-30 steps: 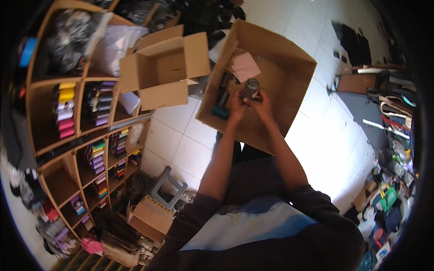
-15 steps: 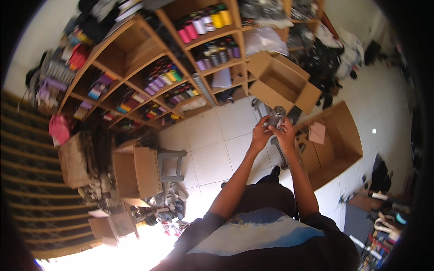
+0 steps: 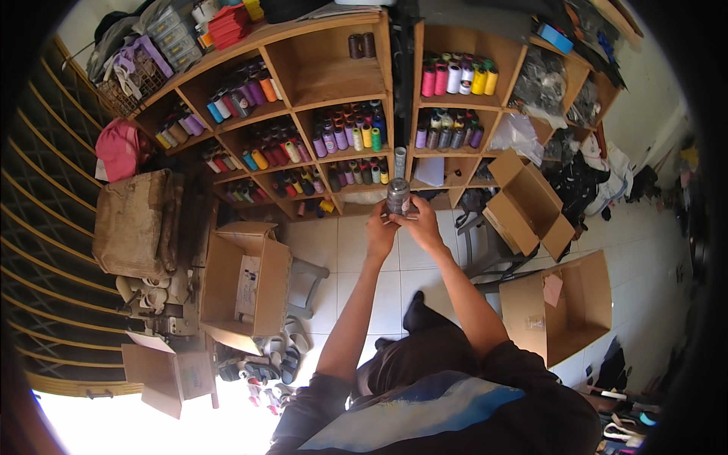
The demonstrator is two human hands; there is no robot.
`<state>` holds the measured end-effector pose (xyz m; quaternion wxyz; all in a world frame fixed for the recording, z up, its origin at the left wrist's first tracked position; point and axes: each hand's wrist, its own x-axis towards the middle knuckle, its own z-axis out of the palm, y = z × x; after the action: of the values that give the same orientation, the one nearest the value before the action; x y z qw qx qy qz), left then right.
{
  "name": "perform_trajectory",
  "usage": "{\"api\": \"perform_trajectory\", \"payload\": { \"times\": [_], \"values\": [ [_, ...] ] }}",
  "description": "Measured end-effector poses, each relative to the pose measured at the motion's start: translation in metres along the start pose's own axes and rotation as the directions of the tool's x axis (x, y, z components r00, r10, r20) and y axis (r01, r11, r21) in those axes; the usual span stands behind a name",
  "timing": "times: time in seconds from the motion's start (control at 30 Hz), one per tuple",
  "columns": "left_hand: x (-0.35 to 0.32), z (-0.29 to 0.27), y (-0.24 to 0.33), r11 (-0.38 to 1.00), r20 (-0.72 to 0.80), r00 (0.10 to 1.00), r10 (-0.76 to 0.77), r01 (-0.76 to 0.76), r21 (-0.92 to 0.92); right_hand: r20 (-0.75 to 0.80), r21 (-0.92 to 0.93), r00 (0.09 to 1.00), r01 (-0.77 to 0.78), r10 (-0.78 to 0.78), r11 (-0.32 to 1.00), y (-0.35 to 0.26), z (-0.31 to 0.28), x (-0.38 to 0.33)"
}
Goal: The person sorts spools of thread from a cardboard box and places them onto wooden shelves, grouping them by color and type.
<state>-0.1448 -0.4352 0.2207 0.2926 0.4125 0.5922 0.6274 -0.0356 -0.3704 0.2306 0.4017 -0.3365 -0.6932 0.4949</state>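
Wooden cubby shelving (image 3: pixel 334 80) stocked with coloured thread cones, open cardboard boxes (image 3: pixel 246 280) on tiled floor | left hand (image 3: pixel 379 227) and right hand (image 3: pixel 419 225) both closed around dark grey thread spool (image 3: pixel 398 197), raised before lower shelves, steadied from both sides

Grey thread spool (image 3: pixel 397 196): upright, held up in front of wooden shelves (colour dull, maybe dark grey).

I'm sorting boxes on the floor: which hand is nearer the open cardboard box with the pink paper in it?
Right. The right hand is on the side of the box, up and to its left; the left hand lies farther left, beyond the gray spool both hold.
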Motion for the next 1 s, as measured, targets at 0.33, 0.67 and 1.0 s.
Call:
{"api": "perform_trajectory", "payload": {
  "times": [0.33, 0.67, 1.0],
  "values": [
    [0.151, -0.066, -0.016, 0.971, -0.111, 0.978, 0.179, -0.157, 0.177, -0.012, 0.082, 0.997, -0.075, 0.077, 0.994, 0.007, 0.086, 0.154],
    [0.374, -0.079, -0.029, 0.893, -0.237, 0.915, 0.328, -0.217, 0.395, -0.228, -0.078, 0.970, 0.073, -0.089, 0.994, 0.004, 0.131, 0.363],
    [0.524, -0.089, -0.055, 0.775, -0.144, 0.857, 0.495, -0.360, 0.519, -0.344, -0.177, 0.903, 0.205, -0.256, 0.962, 0.057, 0.159, 0.505]
  ]
}}
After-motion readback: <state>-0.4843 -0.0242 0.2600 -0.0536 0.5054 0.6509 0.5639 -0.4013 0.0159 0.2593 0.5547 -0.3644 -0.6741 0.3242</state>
